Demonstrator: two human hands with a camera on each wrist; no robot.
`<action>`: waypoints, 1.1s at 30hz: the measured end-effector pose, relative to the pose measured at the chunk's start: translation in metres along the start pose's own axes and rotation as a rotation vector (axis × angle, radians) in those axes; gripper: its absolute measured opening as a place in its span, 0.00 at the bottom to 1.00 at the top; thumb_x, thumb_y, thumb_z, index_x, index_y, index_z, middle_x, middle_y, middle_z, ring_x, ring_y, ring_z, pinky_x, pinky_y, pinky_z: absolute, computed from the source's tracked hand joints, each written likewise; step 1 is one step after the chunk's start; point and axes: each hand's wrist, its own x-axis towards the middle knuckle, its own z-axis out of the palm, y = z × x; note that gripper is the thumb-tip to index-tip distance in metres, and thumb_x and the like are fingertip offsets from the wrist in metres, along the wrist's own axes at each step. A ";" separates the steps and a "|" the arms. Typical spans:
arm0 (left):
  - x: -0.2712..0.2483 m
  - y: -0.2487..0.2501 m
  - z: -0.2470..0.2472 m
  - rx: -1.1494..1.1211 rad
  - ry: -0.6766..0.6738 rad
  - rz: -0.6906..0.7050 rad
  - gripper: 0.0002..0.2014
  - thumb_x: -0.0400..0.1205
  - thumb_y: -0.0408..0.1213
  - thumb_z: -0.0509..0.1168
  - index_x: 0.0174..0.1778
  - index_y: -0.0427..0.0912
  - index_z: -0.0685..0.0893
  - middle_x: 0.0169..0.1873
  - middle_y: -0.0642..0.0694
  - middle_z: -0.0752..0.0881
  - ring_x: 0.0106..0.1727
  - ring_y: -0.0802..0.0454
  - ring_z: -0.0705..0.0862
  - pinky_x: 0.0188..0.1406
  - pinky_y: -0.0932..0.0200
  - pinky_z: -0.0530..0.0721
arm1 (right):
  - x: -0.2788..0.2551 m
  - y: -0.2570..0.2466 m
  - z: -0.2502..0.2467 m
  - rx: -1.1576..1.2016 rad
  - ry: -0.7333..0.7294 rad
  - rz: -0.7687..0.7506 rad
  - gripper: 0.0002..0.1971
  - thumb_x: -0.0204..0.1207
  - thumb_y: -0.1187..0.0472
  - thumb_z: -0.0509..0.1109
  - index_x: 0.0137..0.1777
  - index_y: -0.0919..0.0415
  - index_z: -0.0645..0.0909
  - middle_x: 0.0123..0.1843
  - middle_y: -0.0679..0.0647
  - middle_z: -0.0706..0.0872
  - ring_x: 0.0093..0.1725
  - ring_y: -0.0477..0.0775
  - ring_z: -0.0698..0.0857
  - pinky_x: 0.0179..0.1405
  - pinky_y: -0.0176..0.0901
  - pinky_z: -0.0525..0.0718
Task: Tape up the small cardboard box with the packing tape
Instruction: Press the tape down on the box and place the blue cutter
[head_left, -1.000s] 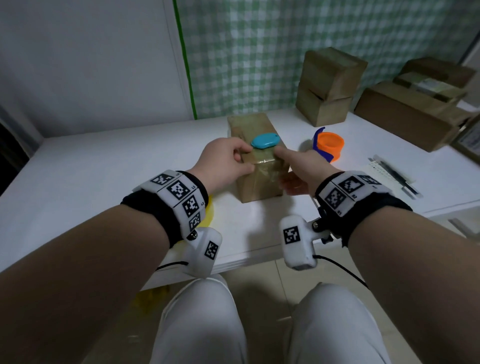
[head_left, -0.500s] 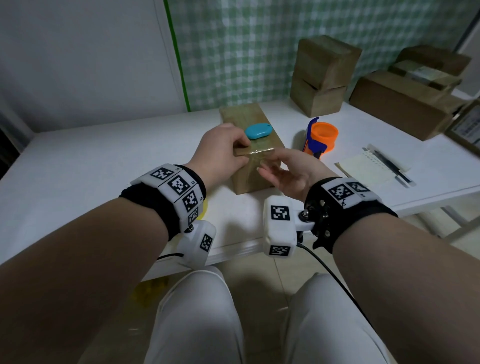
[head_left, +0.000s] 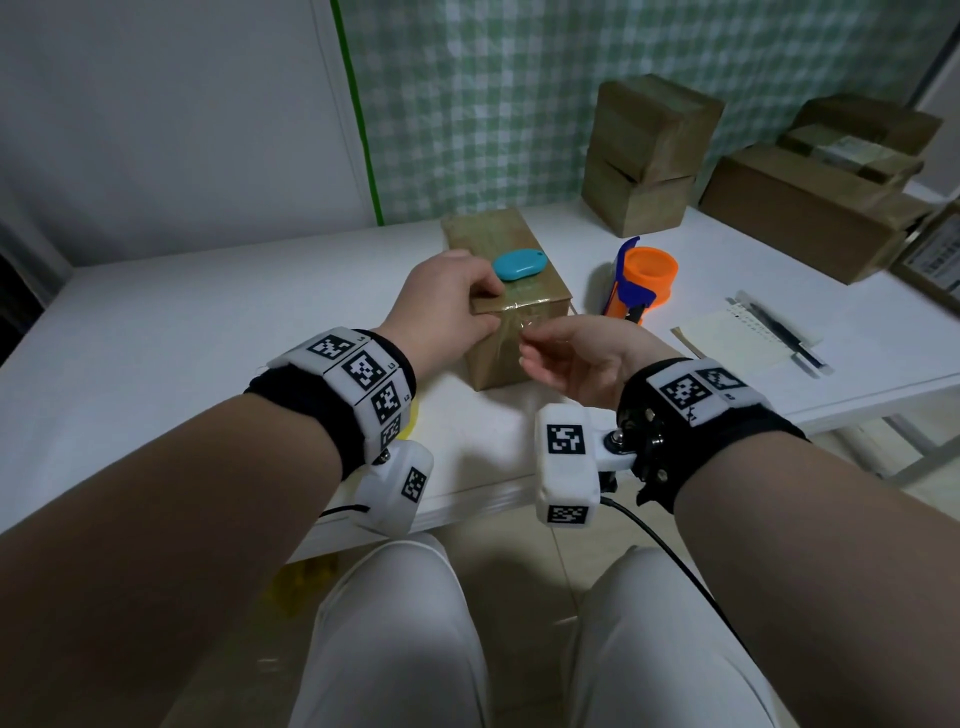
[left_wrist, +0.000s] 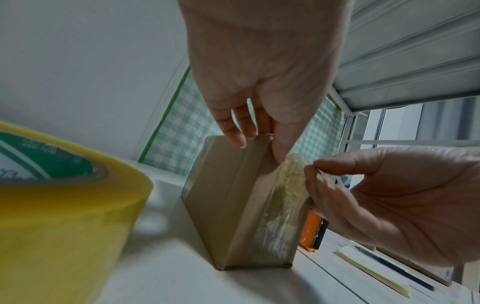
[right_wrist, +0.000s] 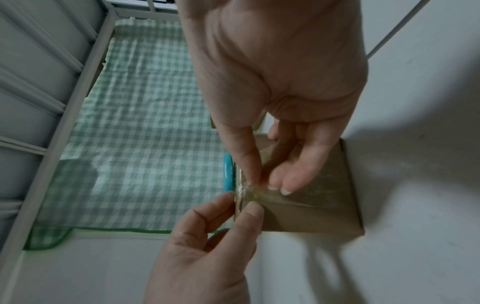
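The small cardboard box (head_left: 506, 239) stands on the white table (head_left: 208, 322) with a teal cutter (head_left: 519, 264) lying on top. My left hand (head_left: 488, 306) grips the box's near top edge, thumb on the front face. My right hand (head_left: 527, 340), palm up, pinches a loose end of clear tape (left_wrist: 291, 179) that runs down the near face. The left wrist view shows the box (left_wrist: 228, 205), the left hand (left_wrist: 262, 144) and the right hand (left_wrist: 311, 170). From the right wrist I see the right hand (right_wrist: 262, 185) and the left hand (right_wrist: 244, 202) meeting at the taped edge. A yellow tape roll (left_wrist: 52, 205) sits by my left wrist.
An orange and blue tape dispenser (head_left: 641, 278) stands right of the box. A notepad (head_left: 727, 343) and pen (head_left: 779, 332) lie further right. Brown boxes are stacked at the back (head_left: 644, 156) and back right (head_left: 810, 208). The table's front edge (head_left: 467, 499) runs under my wrists.
My right hand came off the box's top edge, dropped to the near face and turned palm up, pinching the tape end. The left hand stayed on the box.
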 end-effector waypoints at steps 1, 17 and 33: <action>0.000 0.000 0.000 -0.002 0.001 0.000 0.14 0.70 0.35 0.76 0.51 0.42 0.87 0.49 0.47 0.83 0.46 0.58 0.74 0.48 0.69 0.68 | 0.001 0.000 0.001 -0.015 -0.002 0.007 0.10 0.78 0.70 0.67 0.35 0.66 0.77 0.16 0.53 0.83 0.16 0.43 0.83 0.27 0.32 0.87; 0.002 -0.002 -0.006 -0.107 -0.078 -0.031 0.13 0.72 0.31 0.69 0.52 0.42 0.89 0.45 0.50 0.78 0.34 0.62 0.73 0.40 0.73 0.71 | 0.013 -0.012 -0.016 -0.494 0.266 -0.169 0.07 0.78 0.69 0.62 0.40 0.60 0.74 0.42 0.55 0.79 0.37 0.51 0.81 0.39 0.43 0.87; 0.001 0.003 0.014 0.080 0.026 0.065 0.15 0.72 0.46 0.74 0.44 0.38 0.81 0.40 0.49 0.74 0.41 0.49 0.75 0.40 0.58 0.73 | 0.028 -0.022 -0.019 -0.811 0.260 -0.727 0.11 0.70 0.50 0.76 0.33 0.43 0.75 0.34 0.52 0.79 0.36 0.50 0.78 0.37 0.48 0.83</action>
